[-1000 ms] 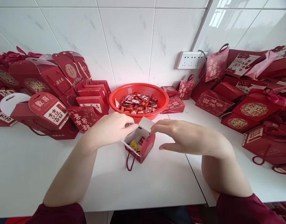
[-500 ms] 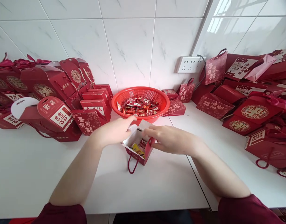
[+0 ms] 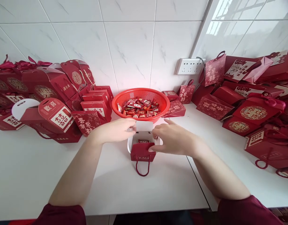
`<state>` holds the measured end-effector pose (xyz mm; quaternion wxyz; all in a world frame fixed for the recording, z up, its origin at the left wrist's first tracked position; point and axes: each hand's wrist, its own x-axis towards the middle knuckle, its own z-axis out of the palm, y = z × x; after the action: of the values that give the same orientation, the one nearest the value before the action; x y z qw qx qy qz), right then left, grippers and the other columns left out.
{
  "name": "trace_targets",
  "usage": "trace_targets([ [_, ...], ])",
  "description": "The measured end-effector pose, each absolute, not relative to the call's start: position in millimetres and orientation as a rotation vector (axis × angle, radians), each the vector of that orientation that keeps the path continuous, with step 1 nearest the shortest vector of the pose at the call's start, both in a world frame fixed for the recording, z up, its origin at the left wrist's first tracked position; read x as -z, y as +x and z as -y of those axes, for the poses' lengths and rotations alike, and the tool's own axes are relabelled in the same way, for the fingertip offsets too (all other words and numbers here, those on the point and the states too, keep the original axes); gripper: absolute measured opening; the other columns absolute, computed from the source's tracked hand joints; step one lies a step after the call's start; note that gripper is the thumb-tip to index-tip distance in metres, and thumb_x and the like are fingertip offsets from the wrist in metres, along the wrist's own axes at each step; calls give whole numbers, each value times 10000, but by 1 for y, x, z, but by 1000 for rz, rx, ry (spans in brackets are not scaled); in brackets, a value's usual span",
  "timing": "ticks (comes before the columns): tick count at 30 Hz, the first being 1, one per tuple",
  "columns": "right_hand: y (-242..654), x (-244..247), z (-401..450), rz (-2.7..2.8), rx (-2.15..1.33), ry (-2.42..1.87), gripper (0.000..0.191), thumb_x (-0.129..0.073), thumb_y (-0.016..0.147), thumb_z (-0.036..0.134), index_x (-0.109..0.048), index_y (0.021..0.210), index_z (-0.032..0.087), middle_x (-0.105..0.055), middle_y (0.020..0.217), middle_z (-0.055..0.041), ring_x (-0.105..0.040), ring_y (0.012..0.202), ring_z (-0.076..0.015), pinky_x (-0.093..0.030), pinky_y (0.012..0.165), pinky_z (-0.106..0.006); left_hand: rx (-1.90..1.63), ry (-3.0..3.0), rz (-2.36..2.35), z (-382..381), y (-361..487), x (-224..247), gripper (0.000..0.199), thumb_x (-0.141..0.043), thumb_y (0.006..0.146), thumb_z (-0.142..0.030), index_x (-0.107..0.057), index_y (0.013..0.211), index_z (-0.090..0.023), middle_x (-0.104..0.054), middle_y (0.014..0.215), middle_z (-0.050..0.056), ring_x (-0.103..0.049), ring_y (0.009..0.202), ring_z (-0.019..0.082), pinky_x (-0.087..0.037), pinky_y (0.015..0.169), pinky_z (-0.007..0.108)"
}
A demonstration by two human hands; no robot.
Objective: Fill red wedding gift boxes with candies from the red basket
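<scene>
Between the two hands, the small red box (image 3: 142,157) sits upright on the white table (image 3: 111,190), lid parts raised. The likeliest trouble is a crease: the right thumb lies on the front flap (image 3: 142,147), and if it presses harder than the fingers behind it, the thin card may buckle. Uneven pressure from the two sides could also skew or slide the box, since it looks light. The wrapped sweets (image 3: 144,141) inside, just left of the right fingertips, could catch under a flap pushed down askew. The cord handle (image 3: 142,175) loops onto the table on the near side of both grips, where a sleeve or wrist could snag it.

The right hand (image 3: 175,139) is partly spread, thumb at the front flap and fingers by the far right corner, with the box's right side between them; whether they squeeze it, I cannot tell. The left hand (image 3: 114,131) is loosely curled at the far left corner, beside the rear flap (image 3: 144,126); its thumb is hard to make out, so whether it pinches card is unclear. Just beyond both hands stands the red basket (image 3: 141,90) of sweets; the larger box (image 3: 44,122) stands to the left of the left hand.
</scene>
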<state>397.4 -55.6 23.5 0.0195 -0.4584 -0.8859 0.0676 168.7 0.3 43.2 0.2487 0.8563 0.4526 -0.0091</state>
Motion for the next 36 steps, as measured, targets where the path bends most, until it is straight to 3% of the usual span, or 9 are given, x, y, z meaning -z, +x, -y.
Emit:
trace_targets([
  [3, 389, -18, 54, 2770, -88, -1605, 181, -655, 870, 327, -649, 898, 148, -690, 913, -73, -646, 828, -243, -446, 812, -379, -52, 2357, -1144, -2, 171, -42, 191, -508, 860, -257, -580, 1035, -235, -678, 1100, 42, -645, 937, 212, -466, 719, 295],
  [6, 385, -14, 51, 2807, -17, -1694, 238, -685, 839, 256, -646, 1024, 111, -674, 1062, -120, -662, 892, -280, -456, 737, -366, -168, 2315, -994, -1, 170, -42, 377, -580, 882, -308, -517, 1253, -291, -608, 1348, 29, -589, 1216, 214, -491, 911, 314],
  [8, 386, -14, 49, 2814, -44, -1641, 235, -678, 842, 238, -647, 1035, 110, -671, 1088, -128, -660, 923, -292, -455, 729, -363, -146, 2347, -919, 0, 170, -44, 482, -644, 864, -342, -505, 1325, -311, -585, 1400, 22, -553, 1284, 211, -472, 990, 327],
  [13, 404, -23, 47, 2592, -465, -1296, 169, -594, 923, 303, -611, 1053, 196, -693, 1041, -47, -649, 888, -206, -452, 710, -302, -19, 2452, -823, 1, 168, -50, 491, -713, 831, -397, -597, 1302, -316, -625, 1364, 7, -570, 1267, 226, -446, 1020, 325],
  [16, 417, -31, 50, 2456, -477, -1236, 145, -602, 928, 326, -575, 998, 202, -674, 1042, -41, -630, 863, -173, -446, 682, -272, 96, 2398, -766, 3, 167, -54, 562, -756, 788, -451, -599, 1316, -343, -642, 1344, -9, -591, 1245, 234, -451, 998, 305],
  [20, 428, -35, 52, 2637, -586, -1216, 197, -647, 884, 390, -609, 932, 203, -682, 963, -32, -615, 815, -180, -437, 666, -286, 234, 2362, -712, 5, 170, -53, 597, -808, 724, -399, -614, 1285, -335, -679, 1266, -16, -628, 1165, 230, -461, 943, 281],
  [25, 422, -27, 47, 2788, -801, -1120, 126, -593, 888, 276, -647, 971, 198, -701, 1029, -44, -640, 893, -203, -464, 763, -315, 215, 2327, -878, 2, 178, -41, 370, -724, 779, -286, -644, 1140, -271, -692, 1159, -5, -639, 1081, 203, -479, 865, 270],
  [31, 414, -18, 39, 2770, -887, -1170, 182, -592, 847, 187, -683, 1005, 190, -731, 1032, -61, -663, 907, -224, -481, 806, -328, 157, 2395, -1040, -1, 188, -27, 487, -782, 702, -350, -596, 1137, -236, -627, 1206, 41, -603, 1095, 244, -487, 889, 320],
  [36, 412, -16, 38, 2754, -885, -1164, 176, -555, 834, 140, -691, 937, 182, -745, 988, -55, -667, 850, -206, -476, 748, -296, 173, 2470, -1070, 22, 192, -26, 441, -679, 820, -433, -610, 1221, -263, -637, 1225, 50, -626, 1099, 256, -500, 933, 361],
])
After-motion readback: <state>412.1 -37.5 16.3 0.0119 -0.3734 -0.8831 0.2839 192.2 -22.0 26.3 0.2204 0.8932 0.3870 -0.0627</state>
